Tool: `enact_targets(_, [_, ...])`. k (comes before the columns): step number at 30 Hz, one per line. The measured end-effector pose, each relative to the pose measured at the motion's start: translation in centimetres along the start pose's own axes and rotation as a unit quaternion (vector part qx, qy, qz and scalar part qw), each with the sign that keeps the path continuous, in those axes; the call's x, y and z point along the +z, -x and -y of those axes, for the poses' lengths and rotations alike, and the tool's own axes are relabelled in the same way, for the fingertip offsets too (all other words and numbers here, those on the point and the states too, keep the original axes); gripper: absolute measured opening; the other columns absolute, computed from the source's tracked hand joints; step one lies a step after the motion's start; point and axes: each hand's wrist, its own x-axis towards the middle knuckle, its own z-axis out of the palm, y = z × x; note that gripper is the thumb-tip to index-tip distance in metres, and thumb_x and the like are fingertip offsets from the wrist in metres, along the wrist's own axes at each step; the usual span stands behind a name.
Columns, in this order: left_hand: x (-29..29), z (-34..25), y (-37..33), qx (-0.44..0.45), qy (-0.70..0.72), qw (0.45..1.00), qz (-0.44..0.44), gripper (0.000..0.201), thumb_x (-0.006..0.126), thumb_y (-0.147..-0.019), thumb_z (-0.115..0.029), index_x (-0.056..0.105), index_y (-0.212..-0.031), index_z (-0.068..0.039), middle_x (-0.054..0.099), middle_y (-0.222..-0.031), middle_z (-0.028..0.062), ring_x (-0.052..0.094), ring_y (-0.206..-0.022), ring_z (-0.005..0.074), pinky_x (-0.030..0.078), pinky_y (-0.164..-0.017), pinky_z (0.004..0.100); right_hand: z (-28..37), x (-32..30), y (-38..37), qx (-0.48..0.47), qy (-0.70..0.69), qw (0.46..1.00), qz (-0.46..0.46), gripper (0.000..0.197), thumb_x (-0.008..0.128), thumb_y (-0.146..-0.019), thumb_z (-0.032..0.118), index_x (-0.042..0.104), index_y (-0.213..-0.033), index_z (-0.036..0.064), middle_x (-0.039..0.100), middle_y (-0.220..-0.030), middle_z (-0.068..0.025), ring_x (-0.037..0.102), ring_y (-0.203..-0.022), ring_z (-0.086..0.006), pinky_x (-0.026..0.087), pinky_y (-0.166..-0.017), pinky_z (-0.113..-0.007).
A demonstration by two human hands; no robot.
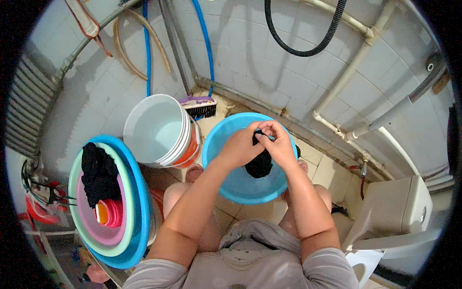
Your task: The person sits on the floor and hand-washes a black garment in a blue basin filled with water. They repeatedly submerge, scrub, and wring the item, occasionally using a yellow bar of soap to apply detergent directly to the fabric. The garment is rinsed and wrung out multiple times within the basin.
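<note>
Head view, hands: left hand point(244, 146) and right hand point(279, 146) both pinch black cloth point(260, 164); it could slip if grip loosens.
Blue basin point(216, 142): directly under cloth; a drop might splash water.
White bucket point(184, 137): beyond, left; a knock could tip it.

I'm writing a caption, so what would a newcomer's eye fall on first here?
Probably the blue basin at centre, where the left hand and right hand pinch black cloth over it. Next, the stacked basins at left, holding a black cloth bundle, with the white bucket standing between.
</note>
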Motion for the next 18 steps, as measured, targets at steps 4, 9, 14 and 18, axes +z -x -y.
enact_targets(4, [0.1,-0.2,-0.8,-0.052,0.107,0.987,-0.109,0.026,0.054,-0.081,-0.015,0.057,-0.106,-0.005,0.062,-0.092,0.0163,0.059,-0.086,0.0258,0.045,-0.078,0.0322,-0.9,-0.1,-0.3,0.013,-0.117,0.992,0.037,0.034,0.058,-0.079,0.002,0.041,-0.107,0.008,0.045,-0.099,0.0014,0.045,-0.086,-0.0064,0.038,-0.075,-0.022])
enact_targets(9, [-2.3,0.4,-1.2,0.005,0.235,0.931,-0.279,0.015,0.052,-0.083,-0.011,0.062,-0.092,-0.006,0.06,-0.079,0.0058,0.054,-0.072,0.0134,0.042,-0.064,0.0255,-2.1,0.8,0.4,0.057,0.008,0.982,0.178,0.047,0.069,-0.076,0.013,0.042,-0.113,0.0049,0.056,-0.098,-0.0047,0.053,-0.091,-0.0129,0.042,-0.079,-0.028])
enact_targets(14, [-5.0,2.4,-0.9,0.035,0.53,0.799,-0.281,0.017,0.048,-0.087,-0.01,0.06,-0.094,0.0,0.055,-0.081,0.0012,0.048,-0.07,0.0076,0.038,-0.064,0.0211,-4.5,0.1,1.5,0.086,0.2,0.932,0.289,0.043,0.07,-0.072,0.015,0.053,-0.109,0.0018,0.059,-0.096,-0.0117,0.056,-0.093,-0.0219,0.042,-0.083,-0.032])
enact_targets(18, [-6.7,3.5,-0.8,0.019,0.499,0.796,-0.342,0.018,0.046,-0.089,-0.011,0.059,-0.095,0.0,0.058,-0.086,0.0044,0.052,-0.076,0.0106,0.041,-0.068,0.022,-6.5,-2.7,1.2,0.072,0.242,0.944,0.211,0.04,0.065,-0.07,0.016,0.054,-0.106,0.0033,0.061,-0.098,-0.0158,0.056,-0.092,-0.0287,0.043,-0.083,-0.035])
